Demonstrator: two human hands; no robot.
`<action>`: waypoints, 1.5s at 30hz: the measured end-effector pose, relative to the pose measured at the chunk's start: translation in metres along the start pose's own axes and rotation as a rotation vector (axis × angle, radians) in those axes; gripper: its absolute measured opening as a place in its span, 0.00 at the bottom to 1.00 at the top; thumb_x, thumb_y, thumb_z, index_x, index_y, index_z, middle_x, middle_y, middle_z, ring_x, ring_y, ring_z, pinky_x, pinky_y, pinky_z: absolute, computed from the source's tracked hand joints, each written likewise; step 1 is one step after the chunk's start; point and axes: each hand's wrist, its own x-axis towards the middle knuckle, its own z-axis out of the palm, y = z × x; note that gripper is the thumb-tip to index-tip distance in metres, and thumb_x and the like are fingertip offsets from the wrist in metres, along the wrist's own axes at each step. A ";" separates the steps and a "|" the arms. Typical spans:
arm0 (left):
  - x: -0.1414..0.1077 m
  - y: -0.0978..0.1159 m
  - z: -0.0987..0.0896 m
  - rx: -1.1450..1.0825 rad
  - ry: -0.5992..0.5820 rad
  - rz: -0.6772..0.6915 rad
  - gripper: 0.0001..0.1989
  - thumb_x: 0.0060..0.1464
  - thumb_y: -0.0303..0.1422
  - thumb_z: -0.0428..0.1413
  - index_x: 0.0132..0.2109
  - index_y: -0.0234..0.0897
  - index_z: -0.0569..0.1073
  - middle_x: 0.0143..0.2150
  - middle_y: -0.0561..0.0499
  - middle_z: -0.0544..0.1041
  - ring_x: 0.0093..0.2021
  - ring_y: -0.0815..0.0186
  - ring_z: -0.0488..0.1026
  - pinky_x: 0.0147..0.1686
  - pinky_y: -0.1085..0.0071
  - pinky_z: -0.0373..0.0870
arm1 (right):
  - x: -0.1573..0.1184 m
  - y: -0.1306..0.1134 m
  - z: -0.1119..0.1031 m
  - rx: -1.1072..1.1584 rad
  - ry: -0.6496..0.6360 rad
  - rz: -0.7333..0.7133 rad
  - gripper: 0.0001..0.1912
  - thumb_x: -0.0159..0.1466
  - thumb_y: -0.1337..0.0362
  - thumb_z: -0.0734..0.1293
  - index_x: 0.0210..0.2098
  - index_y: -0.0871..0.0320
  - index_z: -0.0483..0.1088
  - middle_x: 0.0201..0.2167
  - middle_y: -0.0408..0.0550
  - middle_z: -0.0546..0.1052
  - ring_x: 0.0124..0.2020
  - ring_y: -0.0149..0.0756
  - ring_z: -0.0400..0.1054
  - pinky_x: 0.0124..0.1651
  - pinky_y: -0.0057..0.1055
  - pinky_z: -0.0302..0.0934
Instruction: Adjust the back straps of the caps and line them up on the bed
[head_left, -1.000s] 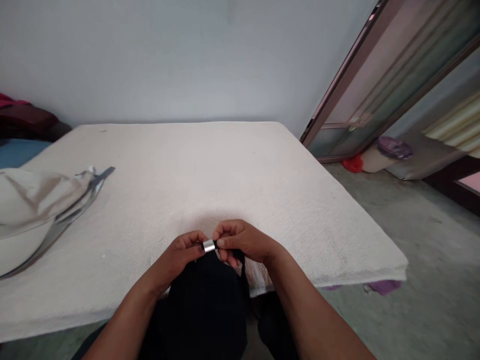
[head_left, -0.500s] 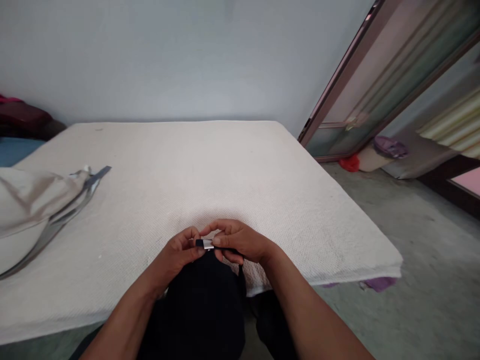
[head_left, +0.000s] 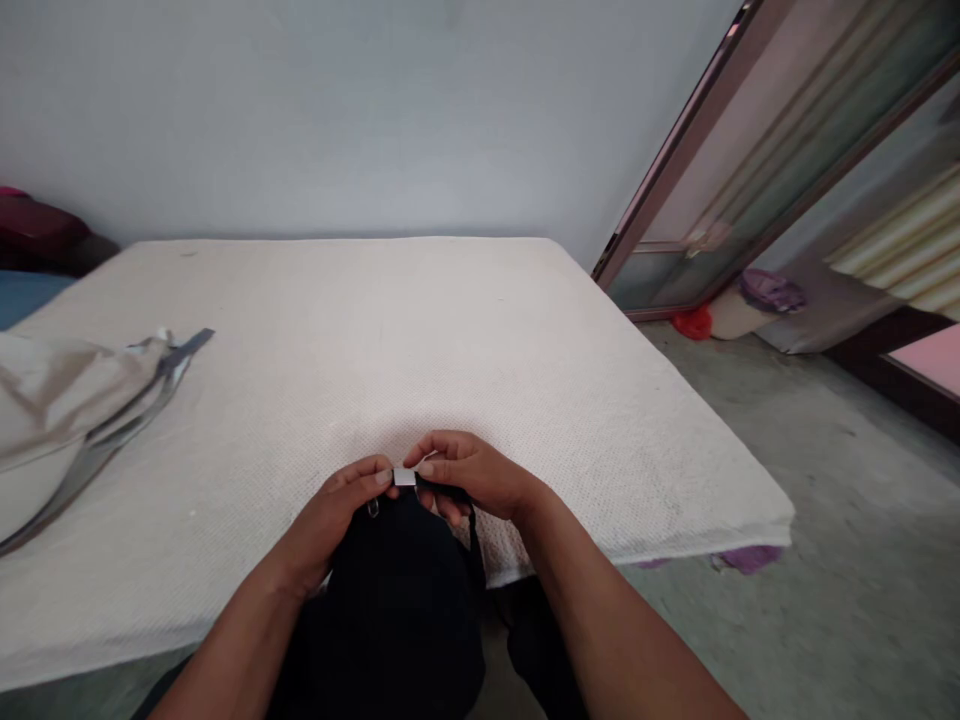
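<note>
My left hand (head_left: 345, 505) pinches a black strap beside a silver metal buckle (head_left: 405, 477). From the other side, my right hand (head_left: 476, 472) grips the same strap (head_left: 450, 491), thumb and forefinger close to the buckle. A dark cloth item (head_left: 401, 600) hangs below the buckle over the near edge of the bed; its full shape is hard to make out against my dark clothing. Just under my left fingers shows a small metal ring (head_left: 373, 507). A thin black strap end drops below my right hand.
A white textured cover lies over the bed (head_left: 360, 330). At the left is a beige cloth item with a grey strap (head_left: 75, 400). The wall (head_left: 337, 120) stands behind. A bin with a purple liner (head_left: 772, 290) and a sliding door (head_left: 675, 200) are at the right.
The buckle has shifted slightly up and left, and its face shows more. My left fingers now press close against its left side. The small metal ring has come into view.
</note>
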 end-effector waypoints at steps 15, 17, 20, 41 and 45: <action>0.003 -0.001 -0.003 0.009 0.010 0.022 0.10 0.49 0.37 0.57 0.26 0.36 0.68 0.18 0.58 0.64 0.18 0.74 0.57 0.18 0.78 0.52 | -0.002 -0.006 0.007 -0.080 0.051 0.008 0.13 0.55 0.58 0.70 0.35 0.58 0.66 0.22 0.37 0.65 0.17 0.20 0.52 0.17 0.20 0.45; 0.003 -0.001 -0.002 0.002 0.031 0.011 0.09 0.48 0.36 0.59 0.26 0.36 0.69 0.18 0.58 0.65 0.18 0.74 0.58 0.19 0.79 0.54 | -0.001 -0.006 0.010 -0.207 0.090 -0.027 0.15 0.54 0.58 0.71 0.36 0.58 0.67 0.23 0.38 0.66 0.20 0.22 0.55 0.20 0.21 0.49; 0.003 -0.003 0.000 0.018 0.064 -0.008 0.08 0.45 0.35 0.61 0.27 0.36 0.71 0.19 0.58 0.67 0.18 0.74 0.61 0.20 0.79 0.56 | 0.001 -0.004 0.011 -0.342 0.138 -0.136 0.16 0.52 0.58 0.72 0.36 0.58 0.68 0.30 0.42 0.69 0.29 0.27 0.61 0.30 0.24 0.56; 0.005 -0.007 -0.001 0.062 -0.079 0.072 0.08 0.47 0.29 0.54 0.23 0.35 0.64 0.20 0.58 0.64 0.19 0.75 0.56 0.19 0.78 0.51 | -0.002 -0.004 0.006 -0.447 0.117 -0.070 0.10 0.54 0.64 0.69 0.35 0.59 0.67 0.25 0.40 0.67 0.24 0.26 0.60 0.27 0.24 0.55; 0.003 -0.004 -0.001 -0.042 -0.091 0.042 0.09 0.50 0.33 0.51 0.24 0.37 0.66 0.21 0.55 0.65 0.22 0.71 0.60 0.23 0.75 0.57 | -0.003 -0.001 0.004 -0.295 0.087 -0.057 0.11 0.55 0.63 0.69 0.36 0.59 0.66 0.25 0.38 0.66 0.21 0.23 0.58 0.22 0.22 0.54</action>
